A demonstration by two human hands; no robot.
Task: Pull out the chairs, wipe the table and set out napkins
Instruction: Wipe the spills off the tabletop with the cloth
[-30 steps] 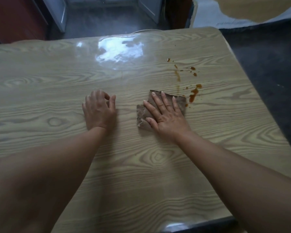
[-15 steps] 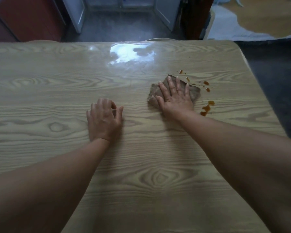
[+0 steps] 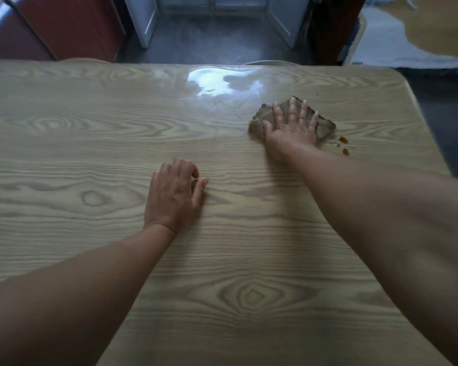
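Note:
A glossy wood-grain table [image 3: 90, 143] fills the view. My right hand [image 3: 291, 125] lies flat, fingers spread, pressing a brown-grey cloth [image 3: 325, 128] onto the far right part of the tabletop. A few orange-brown sauce drops [image 3: 343, 143] sit just to the right of the cloth, near my wrist. My left hand [image 3: 173, 195] rests on the middle of the table with curled fingers and holds nothing. No chairs or napkins can be made out clearly.
Beyond the far edge are a dark floor [image 3: 212, 43], a red cabinet [image 3: 72, 25] at the left and pale door frames [image 3: 143, 22]. A rounded pale rim [image 3: 270, 62] peeks over the far edge. The table's right edge [image 3: 423, 122] borders dark flooring.
My right hand has pushed the cloth away from me, over the sauce spots; most spots are gone and only a few drops stay. My left hand has stayed in place.

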